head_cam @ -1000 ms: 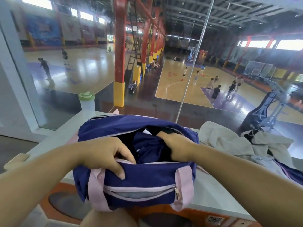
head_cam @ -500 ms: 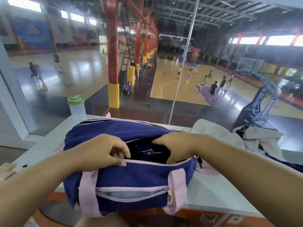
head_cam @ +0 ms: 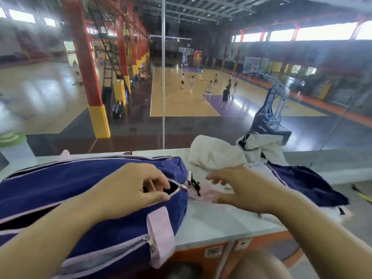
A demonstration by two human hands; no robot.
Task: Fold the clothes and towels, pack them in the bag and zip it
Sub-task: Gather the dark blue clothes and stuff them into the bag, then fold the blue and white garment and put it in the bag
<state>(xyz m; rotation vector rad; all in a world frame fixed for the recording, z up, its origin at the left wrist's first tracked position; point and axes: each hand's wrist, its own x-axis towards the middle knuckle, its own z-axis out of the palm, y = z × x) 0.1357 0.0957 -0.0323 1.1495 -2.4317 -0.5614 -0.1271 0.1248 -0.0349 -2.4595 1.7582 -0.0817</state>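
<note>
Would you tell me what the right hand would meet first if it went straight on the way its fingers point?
Likely the black clip at the blue bag's end, just beyond the right hand; depth is unclear.

White ledge (head_cam: pixel 211 222) lies under the grip of the left hand (head_cam: pixel 128 190); glass pane (head_cam: pixel 141 127) rises just beyond it, w/ 1 vertical seam (head_cam: pixel 163 77) ahead. Far past & below: indoor gym, glossy wood courts (head_cam: pixel 177 105) w/ purple zones (head_cam: pixel 239 106). Red columns (head_cam: pixel 80 47) w/ yellow padding (head_cam: pixel 100 121) up-left of the grip, blue hoop stand (head_cam: pixel 269 115) up-right. Daylight thru high windows (head_cam: pixel 302 34) far right; dark truss roof (head_cam: pixel 201 13) overhead.
</note>
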